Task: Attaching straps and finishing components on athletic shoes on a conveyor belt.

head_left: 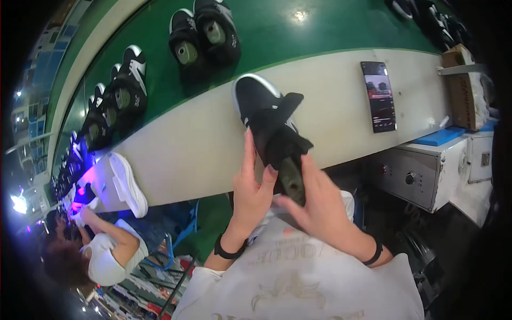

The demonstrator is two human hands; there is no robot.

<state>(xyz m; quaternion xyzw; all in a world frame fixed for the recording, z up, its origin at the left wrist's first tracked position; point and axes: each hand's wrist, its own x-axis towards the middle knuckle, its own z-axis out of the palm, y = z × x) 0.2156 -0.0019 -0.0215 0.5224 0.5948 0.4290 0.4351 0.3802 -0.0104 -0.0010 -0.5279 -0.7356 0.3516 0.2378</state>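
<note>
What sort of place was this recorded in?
Probably a shoe workshop or factory: black shoes line a green surface, a loose white sole rests on the pale bench, and another person works farther along.

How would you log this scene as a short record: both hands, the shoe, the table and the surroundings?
Left hand: against the left side of the black shoe
Right hand: at its heel end
Shoe: toe pointing away, strap end sticking out rightward
White table: phone with lit screen at right, white sole at left
Beyond table: dark shoes on a green surface
Far left: co-worker in a white top
Right: metal box with a knob
</note>
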